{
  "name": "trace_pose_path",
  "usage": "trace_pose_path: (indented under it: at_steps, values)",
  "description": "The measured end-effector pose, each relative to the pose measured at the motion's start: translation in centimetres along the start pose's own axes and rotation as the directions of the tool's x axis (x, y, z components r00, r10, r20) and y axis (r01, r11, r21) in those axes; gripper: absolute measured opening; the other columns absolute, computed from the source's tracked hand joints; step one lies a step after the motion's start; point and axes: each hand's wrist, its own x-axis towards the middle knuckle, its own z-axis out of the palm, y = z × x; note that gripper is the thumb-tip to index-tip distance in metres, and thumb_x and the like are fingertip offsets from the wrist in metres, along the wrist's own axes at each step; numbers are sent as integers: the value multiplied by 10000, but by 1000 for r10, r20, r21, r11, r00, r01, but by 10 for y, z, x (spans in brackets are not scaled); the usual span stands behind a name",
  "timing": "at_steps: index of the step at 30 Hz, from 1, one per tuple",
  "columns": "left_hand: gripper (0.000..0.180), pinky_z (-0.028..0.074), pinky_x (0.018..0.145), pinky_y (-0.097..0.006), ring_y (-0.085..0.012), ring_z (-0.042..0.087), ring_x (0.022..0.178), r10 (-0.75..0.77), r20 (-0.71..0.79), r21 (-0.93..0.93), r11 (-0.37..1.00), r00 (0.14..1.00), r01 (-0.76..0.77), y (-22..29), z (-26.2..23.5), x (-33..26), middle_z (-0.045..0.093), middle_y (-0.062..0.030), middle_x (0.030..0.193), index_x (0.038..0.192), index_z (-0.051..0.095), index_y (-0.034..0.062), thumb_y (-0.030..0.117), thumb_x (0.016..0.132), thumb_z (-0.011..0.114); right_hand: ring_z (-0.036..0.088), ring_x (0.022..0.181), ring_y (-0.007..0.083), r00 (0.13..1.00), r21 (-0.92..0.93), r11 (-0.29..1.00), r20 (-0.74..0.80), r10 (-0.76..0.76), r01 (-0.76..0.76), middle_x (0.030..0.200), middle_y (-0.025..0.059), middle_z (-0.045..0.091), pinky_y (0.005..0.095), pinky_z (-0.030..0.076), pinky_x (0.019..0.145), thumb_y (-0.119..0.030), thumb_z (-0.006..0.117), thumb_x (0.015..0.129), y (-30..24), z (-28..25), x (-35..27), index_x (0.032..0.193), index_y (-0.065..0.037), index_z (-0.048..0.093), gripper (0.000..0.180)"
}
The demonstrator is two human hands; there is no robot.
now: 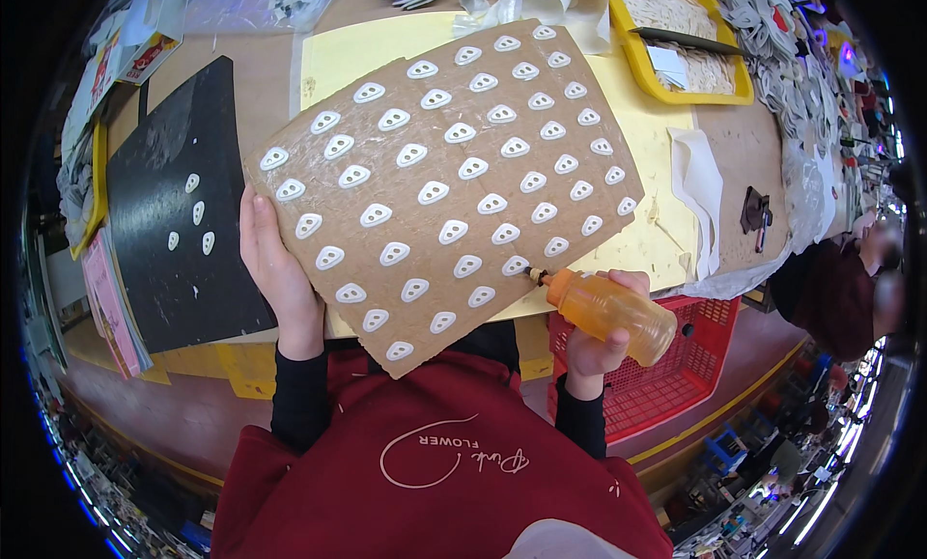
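Amber bottle (618,313) held to a cardboard sheet (442,161)

From here, the left hand (275,265) grips the cardboard sheet's left edge; it overhangs the desk's (739,139) near edge. The right hand (603,332) is clamped round the amber bottle, nozzle (537,274) at a white piece (516,265).

Left hand (273,262): is gripping left of the frame's centre, fingers (253,226) pointing toward the top edge
Left wrist (301,339): is showing bare just below, bending only slightly
Right hand (587,354): is curling into a grip lower right of centre, partly hidden
Forearms (299,400): are standing nearly upright in the lower half, well apart
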Motion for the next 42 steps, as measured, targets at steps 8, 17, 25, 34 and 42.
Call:
trace_pose_path:
  at_steps: [8, 17, 25, 34, 42]
  values:
    - [453, 432, 893, -270, -146, 542, 1047, -16, -42, -11, 1000, 999, 16, -6, -5, 2, 563, -134, 1187, 1311, 431, -75, 256, 1003, 431, 534, 878, 210, 1000, -61, 998, 13, -22, 23, 942, 88, 463, 326, 460, 765, -630, 566, 769, -4, 2, -2, 1008, 38, 543, 710]
    - [427, 431, 892, -269, -140, 540, 1046, -17, -21, 9, 1000, 1000, 17, -2, -4, 1, 564, -125, 1180, 1307, 442, -60, 245, 1010, 408, 529, 856, 219, 994, -260, 963, 104, -42, 67, 920, 109, 488, 327, 437, 743, -744, 520, 737, -17, 4, -6, 971, 37, 581, 817]
    - [433, 426, 900, -271, -143, 536, 1055, -24, 2, -29, 999, 1000, 24, -3, -6, 2, 559, -126, 1192, 1306, 439, -68, 245, 1008, 413, 568, 856, 219, 971, -241, 964, 232, -51, 108, 971, 109, 542, 314, 480, 706, -714, 664, 676, -24, -1, -7, 1066, 9, 621, 823]
    - [468, 409, 932, -280, -157, 520, 1091, -18, -30, 2, 1000, 999, 18, -8, -8, 3, 544, -142, 1229, 1325, 417, -83, 260, 1006, 423, 581, 836, 225, 961, -340, 915, 241, -136, 215, 940, 106, 562, 322, 481, 707, -689, 702, 654, -26, 6, 4, 1035, 1, 631, 791]
    - [471, 399, 943, -285, -162, 517, 1096, 5, -27, 38, 999, 1000, -4, -4, -6, 2, 544, -146, 1230, 1325, 410, -94, 255, 1008, 413, 593, 812, 220, 919, -287, 941, 391, -56, 180, 917, 101, 580, 326, 489, 705, -613, 758, 650, -36, 10, 22, 1023, -1, 643, 727]
